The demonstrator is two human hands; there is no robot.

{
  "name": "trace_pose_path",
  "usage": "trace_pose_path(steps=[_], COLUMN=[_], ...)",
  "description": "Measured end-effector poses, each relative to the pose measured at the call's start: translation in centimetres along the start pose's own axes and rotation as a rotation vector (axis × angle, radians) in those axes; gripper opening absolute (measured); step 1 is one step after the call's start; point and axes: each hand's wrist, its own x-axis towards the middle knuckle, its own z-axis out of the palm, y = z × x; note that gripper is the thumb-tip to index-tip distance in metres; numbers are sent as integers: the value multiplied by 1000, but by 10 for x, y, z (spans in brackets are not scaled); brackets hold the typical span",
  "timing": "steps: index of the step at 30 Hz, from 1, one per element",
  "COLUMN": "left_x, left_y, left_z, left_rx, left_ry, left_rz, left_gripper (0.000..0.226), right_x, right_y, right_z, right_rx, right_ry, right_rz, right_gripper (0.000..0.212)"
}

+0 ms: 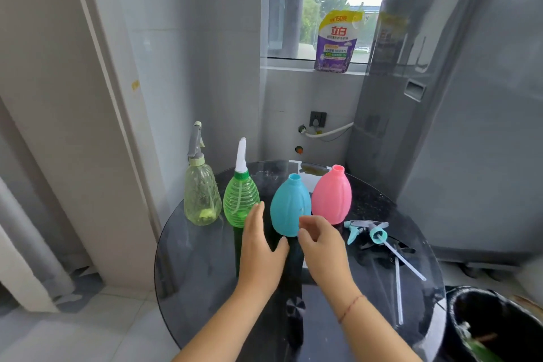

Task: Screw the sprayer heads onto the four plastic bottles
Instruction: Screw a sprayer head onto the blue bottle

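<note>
Blue bottle (291, 206) stood uncapped just beyond both hands' fingers. Left hand (260, 247) spread, empty; right hand (323, 247) loosely curled, grasping nothing.

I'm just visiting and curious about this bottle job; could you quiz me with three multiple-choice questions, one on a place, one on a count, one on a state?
1. Where do the loose sprayer heads lie?
A. Right of the pink bottle, on the round table
B. On the windowsill
C. Left of the pale green bottle

2. How many bottles already wear a sprayer head?
A. None
B. Two
C. Four

3. What are the hands doing?
A. Both open and holding nothing
B. Left hand lifting the pink bottle
C. Right hand twisting a sprayer head

Answers:
1 A: they rest on the glass table by the pink bottle.
2 B: only the pale green bottle and bright green bottle are capped; the blue bottle and pink one have bare necks.
3 A: left hand and right hand hover empty near the blue bottle.
</note>
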Motion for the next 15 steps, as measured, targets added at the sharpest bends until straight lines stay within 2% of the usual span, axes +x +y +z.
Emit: trace_pose_path(steps=[3,6,9,11,15], left_x=[12,33,54,64,73], left_y=[11,21,25,24,15], left_z=[17,30,40,44,56], left_rx=[33,100,143,156,170], left_ry=[-27,-25,-45,-45,-47], left_rz=[10,16,-12,-56,-136], left_gripper=[93,102,105,106,104], right_x=[12,37,64,75,87], right_y=[4,11,21,31,54], right_z=[-29,-65,-97,-103,-100], right_rx=[-101,-459,-837,-905,-931], right_ry=[149,294,262,221,172], right_rz=[-11,-8,174,286,351], right_gripper=[31,36,39,41,42])
